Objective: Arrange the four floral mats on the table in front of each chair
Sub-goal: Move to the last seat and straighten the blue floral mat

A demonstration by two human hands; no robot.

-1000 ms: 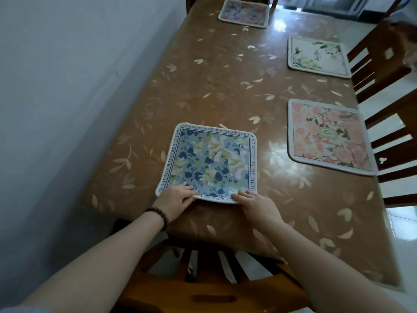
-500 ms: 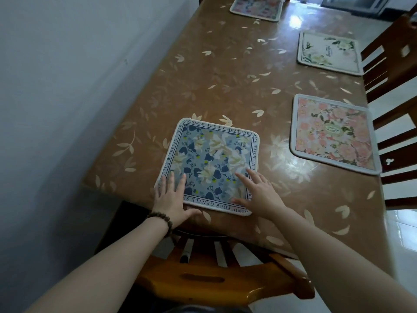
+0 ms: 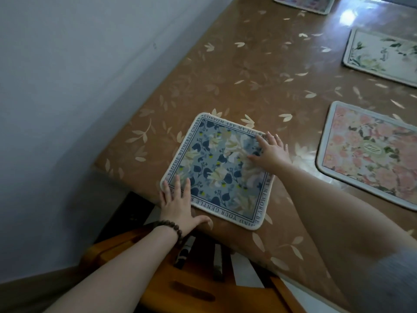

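Observation:
A blue floral mat (image 3: 216, 170) with a lettered border lies flat at the near end of the brown leaf-patterned table (image 3: 259, 71). My left hand (image 3: 177, 204), with a bead bracelet at the wrist, lies flat with spread fingers on the mat's near left corner. My right hand (image 3: 269, 151) lies flat with spread fingers on the mat's far right corner. A pink floral mat (image 3: 370, 154) lies to the right. A cream floral mat (image 3: 381, 55) lies farther back on the right. A corner of another floral mat (image 3: 304, 3) shows at the far end.
A pale wall (image 3: 79, 86) runs along the table's left side. A wooden chair (image 3: 198, 281) with a slatted back stands under the near edge of the table, right below my arms.
My hands went from the mat's near edge to lying flat on it. My right hand slid up to the far right corner. The view shifted closer and left.

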